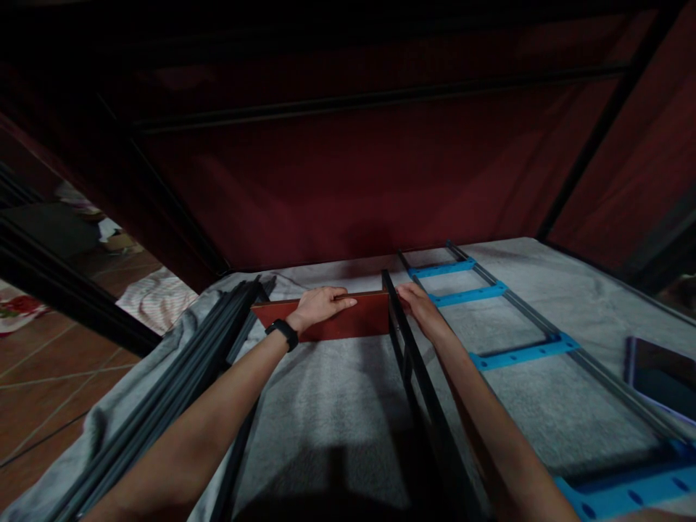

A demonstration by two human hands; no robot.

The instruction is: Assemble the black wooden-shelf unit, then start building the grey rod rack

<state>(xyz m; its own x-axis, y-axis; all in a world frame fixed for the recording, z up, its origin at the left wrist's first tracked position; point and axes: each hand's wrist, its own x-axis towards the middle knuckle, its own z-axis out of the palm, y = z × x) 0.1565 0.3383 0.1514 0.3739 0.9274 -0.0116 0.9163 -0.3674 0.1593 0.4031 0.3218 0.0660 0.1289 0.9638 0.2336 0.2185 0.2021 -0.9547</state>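
My left hand, with a black band on its wrist, grips the top edge of a reddish-brown board. The board stands upright on its long edge, its right end against a black metal frame that runs toward me. At the frame's far end, my right hand has its fingers curled against the outer side. The frame partly hides those fingertips, so what they hold cannot be made out. Another dark rail runs below my left forearm.
On the grey cloth, several dark tubes lie bundled at left. A ladder-like frame with blue crosspieces lies at right, beside a phone. A dark red panel closes off the back; tiled floor shows at left.
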